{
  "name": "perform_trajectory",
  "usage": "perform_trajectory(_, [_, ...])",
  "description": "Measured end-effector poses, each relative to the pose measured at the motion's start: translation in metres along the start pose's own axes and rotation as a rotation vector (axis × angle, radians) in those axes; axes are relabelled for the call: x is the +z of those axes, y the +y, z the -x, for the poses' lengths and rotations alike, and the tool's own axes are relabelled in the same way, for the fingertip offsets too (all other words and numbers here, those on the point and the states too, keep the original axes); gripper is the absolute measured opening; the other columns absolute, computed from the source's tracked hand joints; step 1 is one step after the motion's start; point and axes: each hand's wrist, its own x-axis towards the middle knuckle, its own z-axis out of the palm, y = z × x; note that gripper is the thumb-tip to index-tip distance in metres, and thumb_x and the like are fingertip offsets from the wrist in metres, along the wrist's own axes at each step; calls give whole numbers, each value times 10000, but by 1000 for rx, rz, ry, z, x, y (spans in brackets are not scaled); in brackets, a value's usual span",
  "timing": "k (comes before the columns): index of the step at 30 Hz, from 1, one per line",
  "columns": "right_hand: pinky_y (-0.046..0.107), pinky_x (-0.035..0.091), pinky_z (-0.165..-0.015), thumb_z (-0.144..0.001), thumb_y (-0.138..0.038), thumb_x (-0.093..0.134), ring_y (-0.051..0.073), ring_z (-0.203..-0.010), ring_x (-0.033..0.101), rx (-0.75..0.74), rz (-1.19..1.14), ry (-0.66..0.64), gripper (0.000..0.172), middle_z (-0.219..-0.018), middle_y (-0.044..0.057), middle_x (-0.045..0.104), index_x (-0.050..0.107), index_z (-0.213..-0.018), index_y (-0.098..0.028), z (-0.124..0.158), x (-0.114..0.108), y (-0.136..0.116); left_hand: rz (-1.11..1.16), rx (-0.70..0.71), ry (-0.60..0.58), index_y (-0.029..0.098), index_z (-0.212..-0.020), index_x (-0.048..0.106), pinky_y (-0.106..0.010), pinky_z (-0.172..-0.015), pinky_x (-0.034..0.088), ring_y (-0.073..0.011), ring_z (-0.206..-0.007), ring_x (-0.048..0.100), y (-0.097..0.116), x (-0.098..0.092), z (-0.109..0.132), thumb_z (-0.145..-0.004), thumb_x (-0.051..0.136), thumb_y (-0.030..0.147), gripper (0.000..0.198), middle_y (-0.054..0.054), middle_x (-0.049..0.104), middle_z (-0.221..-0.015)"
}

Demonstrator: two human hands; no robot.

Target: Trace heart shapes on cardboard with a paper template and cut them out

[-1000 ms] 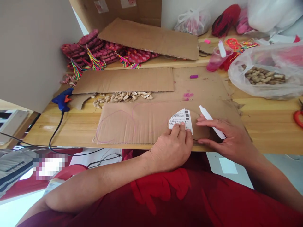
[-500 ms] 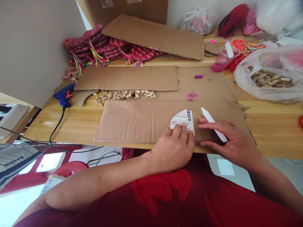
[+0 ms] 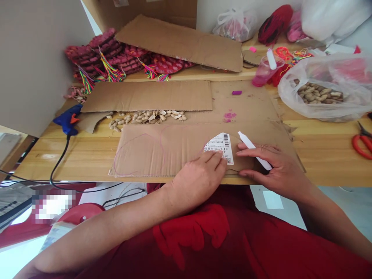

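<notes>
left hand (image 3: 197,182) flat, fingers (image 3: 216,158) close together, tips pressing the labelled cutout (image 3: 220,142) onto the cardboard sheet (image 3: 151,151) at the surface's (image 3: 325,159) near edge. right hand (image 3: 274,170) beside it, fingers gripping a white stick (image 3: 252,148) just right of the cutout.

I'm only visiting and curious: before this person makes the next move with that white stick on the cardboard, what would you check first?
1. Left hand presses the leaf-shaped cardboard cut-out with the white barcode label flat: ok.
2. Cut-out lies wholly on the large brown cardboard sheet: cannot tell, because the hands hide its lower edge.
3. Right hand grips the slim white stick: ok, it is held between the fingers.
4. Stick meets the cut-out's edge: cannot tell. The far end points away and the near end sits at the hand.
5. Red-handled scissors lie off the sheet, on the wooden table: ok.
</notes>
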Motion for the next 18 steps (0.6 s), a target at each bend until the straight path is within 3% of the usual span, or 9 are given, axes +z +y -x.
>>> perform_trajectory(4, [588, 500, -1025, -929, -474, 750, 362, -1265, 679, -3, 6, 5, 374, -1400, 20, 714, 665, -1278, -371, 0, 0, 1, 121, -1, 59, 67, -1290, 668, -400, -1061, 600, -267, -1284, 649, -8, 2, 7, -1038, 491, 93, 309, -169, 691, -1365])
perform_trajectory(10, [582, 493, -1074, -899, -473, 777, 366, -1260, 683, 23, -21, 9, 371, -1356, -4, 736, 699, -1251, -384, -2, -1, -2, 360, 125, 177, 180, -1200, 758, -375, -1052, 586, -209, -1217, 678, -43, 13, 4, -1037, 542, 136, 274, -108, 744, -1300])
perform_trajectory(18, [551, 494, -1090, -890, -472, 788, 349, -1243, 694, 50, -38, 22, 356, -1343, 3, 744, 725, -1222, -359, -2, -1, -5, 604, 152, 203, 231, -1127, 800, -409, -1050, 565, -197, -1146, 720, -68, 21, -1, -1016, 592, 149, 250, -90, 788, -1222])
